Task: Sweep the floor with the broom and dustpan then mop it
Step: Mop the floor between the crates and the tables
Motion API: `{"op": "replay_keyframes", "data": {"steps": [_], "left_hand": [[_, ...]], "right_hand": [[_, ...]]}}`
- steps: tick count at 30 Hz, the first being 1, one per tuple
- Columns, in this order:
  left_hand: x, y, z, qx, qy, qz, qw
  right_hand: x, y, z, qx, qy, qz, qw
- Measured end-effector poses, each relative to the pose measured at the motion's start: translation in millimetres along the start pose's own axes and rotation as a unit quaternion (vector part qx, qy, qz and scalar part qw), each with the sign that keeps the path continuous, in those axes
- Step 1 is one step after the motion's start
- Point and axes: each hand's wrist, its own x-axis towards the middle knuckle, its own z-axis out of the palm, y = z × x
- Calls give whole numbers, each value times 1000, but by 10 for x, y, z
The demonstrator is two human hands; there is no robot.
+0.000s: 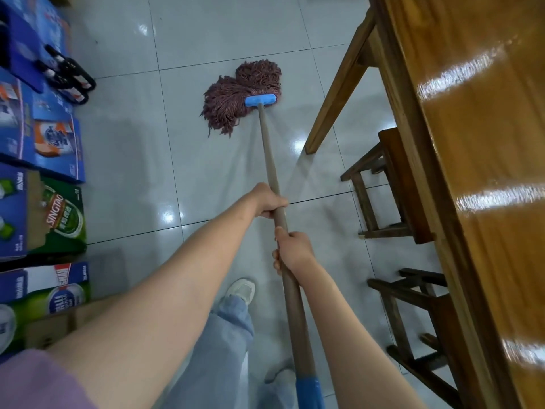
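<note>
Mop (250, 95) on floor ahead; both hands' fingers (277, 262) grip handle.

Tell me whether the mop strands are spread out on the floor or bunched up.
Spread out. The reddish mop strands fan flat across the tiled floor in two lobes from the blue clamp.

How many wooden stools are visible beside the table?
2. One stool stands near the table leg; the other stool is nearer the person. More may be hidden under the table.

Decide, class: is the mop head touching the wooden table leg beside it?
Apart. The head view shows bare floor tile between the mop head and the table leg.
</note>
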Motion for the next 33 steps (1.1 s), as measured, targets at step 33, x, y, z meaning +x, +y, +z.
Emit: {"op": "replay_keyframes", "data": {"steps": [33], "left_hand": [[-2147, -2785, 994, 47, 9, -31, 998]], "right_hand": [[-1842, 3133, 544, 25, -42, 31, 998]]}}
